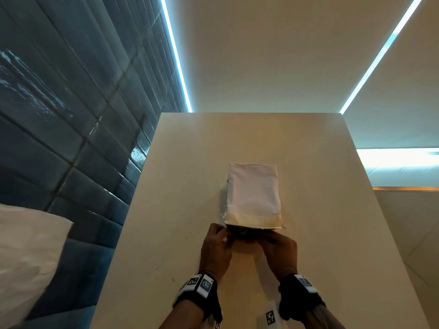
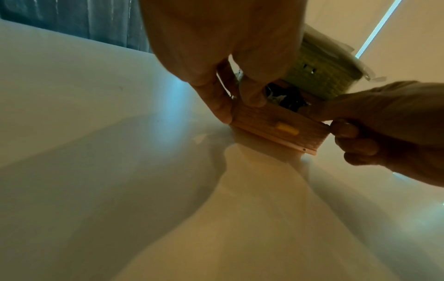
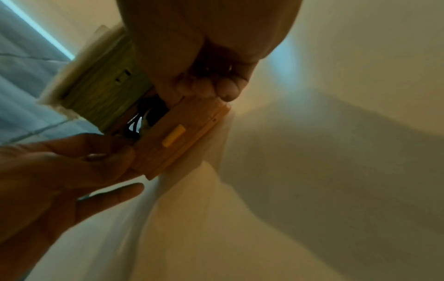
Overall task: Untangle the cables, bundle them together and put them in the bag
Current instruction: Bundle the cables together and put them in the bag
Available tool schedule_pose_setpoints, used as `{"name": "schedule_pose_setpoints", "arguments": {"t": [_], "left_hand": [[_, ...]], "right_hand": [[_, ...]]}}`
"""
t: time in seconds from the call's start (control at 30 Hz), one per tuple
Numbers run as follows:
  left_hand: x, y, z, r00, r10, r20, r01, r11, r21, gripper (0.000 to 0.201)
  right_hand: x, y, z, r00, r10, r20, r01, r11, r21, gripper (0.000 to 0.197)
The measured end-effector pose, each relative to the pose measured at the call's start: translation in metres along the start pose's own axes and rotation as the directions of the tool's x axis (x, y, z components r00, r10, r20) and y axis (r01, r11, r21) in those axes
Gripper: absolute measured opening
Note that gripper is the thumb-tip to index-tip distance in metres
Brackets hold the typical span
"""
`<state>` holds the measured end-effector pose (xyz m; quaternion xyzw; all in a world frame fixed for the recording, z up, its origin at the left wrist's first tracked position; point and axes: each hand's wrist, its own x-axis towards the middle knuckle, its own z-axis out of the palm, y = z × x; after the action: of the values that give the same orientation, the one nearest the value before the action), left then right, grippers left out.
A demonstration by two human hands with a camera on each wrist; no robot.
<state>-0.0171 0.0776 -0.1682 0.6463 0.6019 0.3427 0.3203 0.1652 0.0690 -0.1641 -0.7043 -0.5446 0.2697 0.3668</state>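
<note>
A white pouch bag (image 1: 253, 195) lies flat on the pale table (image 1: 190, 162), its open mouth facing me. Dark cables (image 1: 244, 232) sit just inside the mouth; they also show as a black tangle in the left wrist view (image 2: 286, 98) and in the right wrist view (image 3: 141, 117). My left hand (image 1: 217, 243) pinches the mouth's left corner (image 2: 236, 106). My right hand (image 1: 279, 249) pinches the right corner of the lower lip (image 3: 209, 89). That lip (image 2: 276, 127) is bent toward me and carries a small yellow mark. How the cables are bundled is hidden.
A white cushion-like shape (image 1: 28, 257) lies at the left beside a blue padded wall (image 1: 71, 115). The table's far edge (image 1: 249, 113) and right edge (image 1: 380, 222) drop away. Bare tabletop surrounds the bag.
</note>
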Motion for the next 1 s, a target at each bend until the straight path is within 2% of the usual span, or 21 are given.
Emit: {"name": "schedule_pose_setpoints", "arguments": {"t": [0.07, 0.1, 0.17, 0.2, 0.27, 0.37, 0.43, 0.53, 0.57, 0.63, 0.67, 0.73, 0.77, 0.9, 1.0], "left_hand": [[0.0, 0.007, 0.0, 0.999, -0.054, 0.008, 0.054, 0.998, 0.021, 0.017], [-0.001, 0.012, 0.002, 0.994, -0.109, 0.012, 0.109, 0.994, 0.023, 0.025], [0.001, 0.025, 0.006, 0.966, -0.259, 0.006, 0.259, 0.966, -0.004, 0.048], [0.003, 0.03, 0.009, 0.945, -0.327, -0.007, 0.327, 0.945, 0.002, 0.053], [0.007, 0.031, 0.017, 0.908, -0.419, -0.028, 0.42, 0.906, 0.058, 0.051], [0.011, 0.032, 0.023, 0.878, -0.475, -0.06, 0.479, 0.872, 0.104, 0.046], [0.012, 0.034, 0.025, 0.861, -0.502, -0.084, 0.509, 0.853, 0.118, 0.047], [0.012, 0.036, 0.03, 0.841, -0.522, -0.143, 0.538, 0.834, 0.119, 0.052], [0.012, 0.035, 0.03, 0.825, -0.541, -0.165, 0.558, 0.826, 0.084, 0.051], [0.015, 0.034, 0.028, 0.788, -0.598, -0.148, 0.602, 0.798, -0.02, 0.054], [0.017, 0.033, 0.026, 0.781, -0.613, -0.119, 0.61, 0.79, -0.065, 0.058], [0.022, 0.03, 0.023, 0.797, -0.598, -0.085, 0.587, 0.8, -0.124, 0.063], [0.025, 0.028, 0.022, 0.811, -0.579, -0.087, 0.565, 0.813, -0.142, 0.062], [0.038, 0.022, 0.02, 0.866, -0.49, -0.096, 0.474, 0.867, -0.154, 0.052], [0.041, 0.021, 0.012, 0.908, -0.418, -0.01, 0.414, 0.903, -0.116, 0.052]], "right_hand": [[0.0, -0.003, 0.003, 0.994, 0.095, 0.047, -0.096, 0.995, 0.016, 0.014], [0.0, -0.005, 0.003, 0.991, 0.111, 0.068, -0.111, 0.994, 0.0, 0.011], [0.002, -0.006, 0.001, 0.991, 0.088, 0.104, -0.083, 0.995, -0.051, 0.025], [0.002, -0.005, -0.001, 0.99, 0.074, 0.124, -0.065, 0.995, -0.075, 0.03], [0.001, -0.003, -0.005, 0.986, 0.031, 0.163, -0.015, 0.995, -0.098, 0.03], [-0.005, 0.004, -0.009, 0.97, -0.063, 0.236, 0.083, 0.994, -0.076, 0.018], [-0.007, 0.005, -0.011, 0.969, -0.102, 0.223, 0.113, 0.993, -0.038, 0.013], [-0.002, 0.002, -0.009, 0.998, -0.039, 0.05, 0.036, 0.998, 0.044, 0.009], [0.0, 0.001, -0.009, 0.999, 0.032, 0.024, -0.033, 0.998, 0.054, 0.018], [0.002, 0.003, -0.01, 0.988, 0.143, 0.052, -0.148, 0.983, 0.111, 0.037], [0.002, 0.006, -0.011, 0.986, 0.146, 0.079, -0.158, 0.974, 0.163, 0.045], [0.004, 0.01, -0.015, 0.983, 0.107, 0.15, -0.139, 0.964, 0.225, 0.059], [0.008, 0.01, -0.016, 0.981, 0.089, 0.173, -0.124, 0.972, 0.202, 0.06], [0.023, 0.006, -0.018, 0.985, 0.078, 0.155, -0.102, 0.983, 0.152, 0.042], [0.028, 0.004, -0.019, 0.978, 0.083, 0.193, -0.115, 0.98, 0.161, 0.036]]}}
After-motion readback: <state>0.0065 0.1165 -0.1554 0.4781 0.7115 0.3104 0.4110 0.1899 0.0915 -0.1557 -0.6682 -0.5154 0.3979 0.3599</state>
